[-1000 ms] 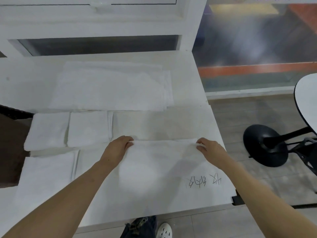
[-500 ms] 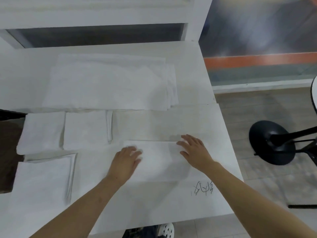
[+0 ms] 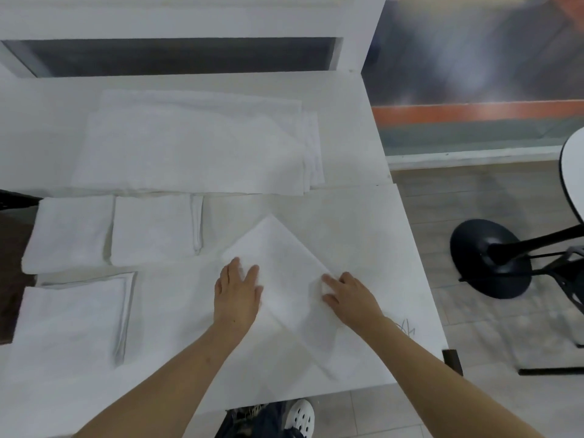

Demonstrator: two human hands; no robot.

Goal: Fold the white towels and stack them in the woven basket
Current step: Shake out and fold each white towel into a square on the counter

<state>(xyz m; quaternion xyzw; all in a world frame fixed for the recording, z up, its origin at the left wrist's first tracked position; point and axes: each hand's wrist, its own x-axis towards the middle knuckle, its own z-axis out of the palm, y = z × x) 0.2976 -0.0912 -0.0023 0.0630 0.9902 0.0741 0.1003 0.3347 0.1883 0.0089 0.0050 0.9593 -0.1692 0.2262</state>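
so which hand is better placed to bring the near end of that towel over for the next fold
Right, probably: the right hand pinches the towel edge, while the left hand lies flat, pinning it.

1. My left hand [image 3: 237, 292] and right hand [image 3: 350, 297] are bare, with no rings or watch showing.
2. My forearms [image 3: 177, 384] carry no sleeves.
3. I wear dark frayed jeans [image 3: 252, 422].
4. A white perforated clog [image 3: 300, 417] covers my foot.

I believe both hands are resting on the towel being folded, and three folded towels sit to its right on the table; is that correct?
Not quite: the head view shows the three folded towels to its left. Both the left hand and right hand do rest on the towel.
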